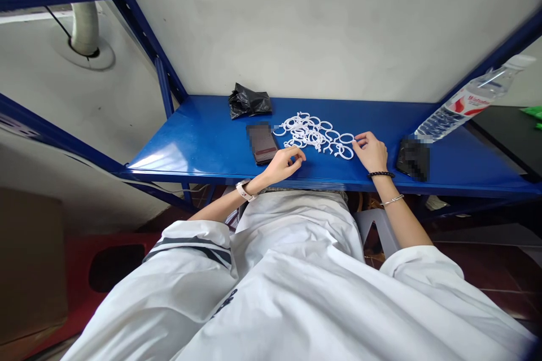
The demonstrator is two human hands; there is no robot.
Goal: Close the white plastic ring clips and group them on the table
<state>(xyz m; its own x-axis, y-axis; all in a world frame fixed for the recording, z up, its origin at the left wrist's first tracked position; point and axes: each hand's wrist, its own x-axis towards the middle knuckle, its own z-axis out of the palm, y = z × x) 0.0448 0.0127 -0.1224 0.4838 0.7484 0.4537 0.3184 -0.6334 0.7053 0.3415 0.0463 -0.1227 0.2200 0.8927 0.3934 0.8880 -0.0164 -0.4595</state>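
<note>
A loose pile of white plastic rings (311, 132), several with small knobbed ends, lies on the blue table. At the pile's right side, my right hand (370, 152) has its thumb and fingertips closed at the edge of one white ring (346, 134). My left hand (283, 166) rests by the table's front edge, just below the pile. Its fingers are loosely bent, with a gap to the thumb, and nothing shows in them. Immediately left of the pile and beyond that hand lies a dark phone (263, 144).
A crumpled black plastic bag (249, 102) sits near the wall. To the right stand a water bottle (468, 100), seen tilted, and a dark object (414, 159), partly blurred. Blue metal posts (139, 28) frame the blue table (203, 130). Below is a grey stool (378, 225).
</note>
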